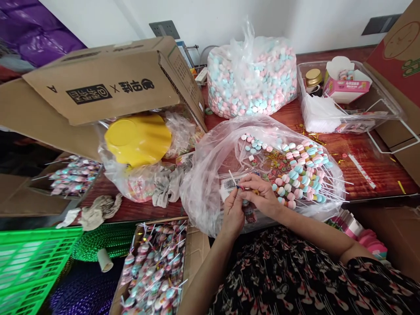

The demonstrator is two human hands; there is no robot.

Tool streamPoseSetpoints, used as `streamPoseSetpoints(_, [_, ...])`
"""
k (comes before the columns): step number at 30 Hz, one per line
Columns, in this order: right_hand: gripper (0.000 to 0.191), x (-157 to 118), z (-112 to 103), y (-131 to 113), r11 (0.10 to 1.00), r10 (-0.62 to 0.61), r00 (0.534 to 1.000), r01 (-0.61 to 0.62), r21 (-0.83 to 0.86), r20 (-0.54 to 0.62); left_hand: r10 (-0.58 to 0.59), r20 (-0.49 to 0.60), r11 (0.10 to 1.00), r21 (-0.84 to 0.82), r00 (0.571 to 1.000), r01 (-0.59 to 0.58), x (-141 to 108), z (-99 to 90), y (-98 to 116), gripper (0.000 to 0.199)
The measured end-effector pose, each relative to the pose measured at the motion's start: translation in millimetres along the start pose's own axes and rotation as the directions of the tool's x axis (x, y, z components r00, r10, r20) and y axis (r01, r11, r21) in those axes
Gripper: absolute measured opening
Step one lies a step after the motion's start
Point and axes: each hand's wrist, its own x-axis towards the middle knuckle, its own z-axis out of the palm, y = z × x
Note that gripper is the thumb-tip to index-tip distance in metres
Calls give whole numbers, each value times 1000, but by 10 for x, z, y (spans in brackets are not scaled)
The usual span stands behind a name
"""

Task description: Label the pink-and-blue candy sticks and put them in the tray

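Observation:
My left hand [233,211] is closed around the neck of a wrapped candy skewer [250,214], whose white stick points up and whose candy hangs below the fingers. Pinched at the same neck, my right hand [262,196] meets it; a small dark red and blue bit shows between the fingertips, too small to name. Both hands are over an opened clear plastic bag [210,175]. To their right lie unwrapped candy skewers [298,170] in pink, blue and white, with sticks pointing right. Ring-shaped candies [278,162] and loose round candies [257,144] are scattered beyond the fingers.
A large bag of pastel candies [252,83] stands at the back. A clear plastic tray [348,124] holds a jar and a pink carton. Left are a cardboard box [114,83], a yellow bowl [136,140] and a green basket [36,262]. Wrapped skewers [157,267] fill a box below.

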Motion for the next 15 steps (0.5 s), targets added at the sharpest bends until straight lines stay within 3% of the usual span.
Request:
streamPoseSetpoints(4, [11, 10, -17, 72, 999, 20, 996, -17, 28, -92, -38, 214, 993, -103, 976, 61, -82, 14, 141, 31])
streamPoseSetpoints(8, [13, 50, -59, 63, 976, -165, 985, 156, -154, -46, -130, 400, 988, -25, 907, 153, -105, -70, 277, 33])
streamPoseSetpoints(11, [17, 98, -155, -5, 907, -297, 954, 298, -299, 50, -197, 435, 979, 37, 878, 201, -68, -143, 369, 30])
streamPoseSetpoints(13, [15, 133, -275, -60, 790, -386, 913, 400, -465, 131, -231, 450, 971, 52, 863, 232, -39, -172, 415, 28])
streamPoseSetpoints(15, [18, 169, -428, -110, 537, -489, 805, 581, -612, 335, -254, 478, 963, 44, 841, 266, -21, -189, 436, 27])
